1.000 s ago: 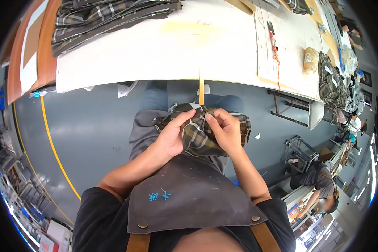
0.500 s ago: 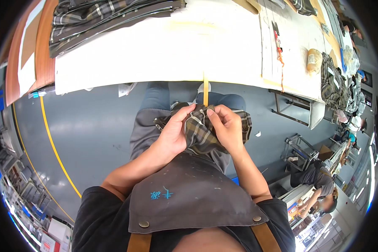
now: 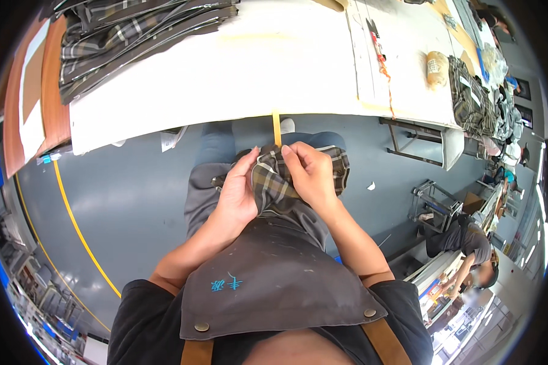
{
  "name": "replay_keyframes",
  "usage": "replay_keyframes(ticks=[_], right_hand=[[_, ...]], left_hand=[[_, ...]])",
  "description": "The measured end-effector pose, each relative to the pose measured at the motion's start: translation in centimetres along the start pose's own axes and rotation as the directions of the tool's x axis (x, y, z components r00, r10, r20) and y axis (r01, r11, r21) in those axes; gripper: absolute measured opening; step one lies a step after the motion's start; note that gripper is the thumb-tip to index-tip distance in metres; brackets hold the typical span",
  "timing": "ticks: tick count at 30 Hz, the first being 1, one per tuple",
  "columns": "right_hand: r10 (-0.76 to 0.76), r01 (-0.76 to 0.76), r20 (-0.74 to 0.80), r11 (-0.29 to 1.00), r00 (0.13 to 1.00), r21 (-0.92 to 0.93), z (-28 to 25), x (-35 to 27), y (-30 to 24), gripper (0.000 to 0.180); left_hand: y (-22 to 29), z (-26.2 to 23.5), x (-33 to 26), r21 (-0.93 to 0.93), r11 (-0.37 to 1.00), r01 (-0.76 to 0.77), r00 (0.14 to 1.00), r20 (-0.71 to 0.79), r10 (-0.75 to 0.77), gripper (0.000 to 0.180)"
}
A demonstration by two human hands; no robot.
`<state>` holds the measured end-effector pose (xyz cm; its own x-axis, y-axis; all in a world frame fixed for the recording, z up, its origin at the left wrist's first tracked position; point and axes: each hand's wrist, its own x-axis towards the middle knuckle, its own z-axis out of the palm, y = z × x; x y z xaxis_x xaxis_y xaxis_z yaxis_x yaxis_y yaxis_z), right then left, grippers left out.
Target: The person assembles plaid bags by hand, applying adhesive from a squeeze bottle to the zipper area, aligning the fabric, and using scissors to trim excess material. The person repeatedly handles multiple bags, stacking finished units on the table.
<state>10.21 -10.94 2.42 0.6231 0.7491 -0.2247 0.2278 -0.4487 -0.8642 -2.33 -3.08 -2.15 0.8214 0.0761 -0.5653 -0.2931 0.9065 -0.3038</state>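
Note:
A brown, black and white plaid cloth piece [image 3: 271, 184] lies bunched over my lap, below the table's front edge. My left hand [image 3: 240, 190] grips its left side, thumb pointing up along the fold. Thumb and fingers of my right hand [image 3: 311, 173] pinch the cloth's upper edge, with more of it spreading out to the right. What the fingertips hold inside the folds is hidden. A narrow yellow strip [image 3: 277, 128] runs from the table edge down to the cloth between my hands.
A white-topped table [image 3: 225, 79] spans the front. Stacked plaid garments with zippers [image 3: 140, 39] lie at its left. Red-handled snips [image 3: 376, 45], a tan thread cone [image 3: 436, 69] and a plaid pile [image 3: 472, 100] are at right. Another person [image 3: 472, 243] works at far right.
The view has shifted a little to the right, so the table and its things sit further left. Both hands keep hold of the cloth, whose folds have changed slightly between them.

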Motion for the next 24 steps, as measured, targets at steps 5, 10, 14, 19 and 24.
replay_keyframes(ticks=[5, 10, 14, 19, 24], right_hand=[[0.121, -0.118, -0.042, 0.990, 0.992, 0.077, -0.2, -0.3, 0.0, 0.023], [0.042, -0.041, -0.070, 0.999, 0.997, 0.019, 0.3, 0.3, 0.0, 0.021], [0.013, -0.014, -0.111, 1.000, 0.994, -0.009, 0.1, -0.1, -0.3, 0.021], [0.004, -0.006, -0.145, 1.000, 0.989, -0.011, 0.0, -0.4, -0.7, 0.022], [0.019, -0.025, -0.095, 0.998, 0.995, -0.064, 0.1, 0.6, -1.2, 0.019]], left_hand=[[-0.6, 0.9, 0.2, 0.144, 0.986, -0.078, 0.986, -0.135, 0.098, 0.025], [1.0, 0.8, 0.8, 0.101, 0.995, -0.019, 0.999, 0.034, 0.016, 0.028], [2.0, 0.8, 1.1, 0.257, 0.966, -0.010, 0.999, 0.036, 0.001, 0.026], [3.6, 0.5, 1.0, 0.659, 0.752, -0.008, 1.000, -0.017, 0.026, 0.020], [4.0, 2.3, 2.3, 0.517, 0.842, -0.152, 0.988, 0.071, 0.135, 0.022]])
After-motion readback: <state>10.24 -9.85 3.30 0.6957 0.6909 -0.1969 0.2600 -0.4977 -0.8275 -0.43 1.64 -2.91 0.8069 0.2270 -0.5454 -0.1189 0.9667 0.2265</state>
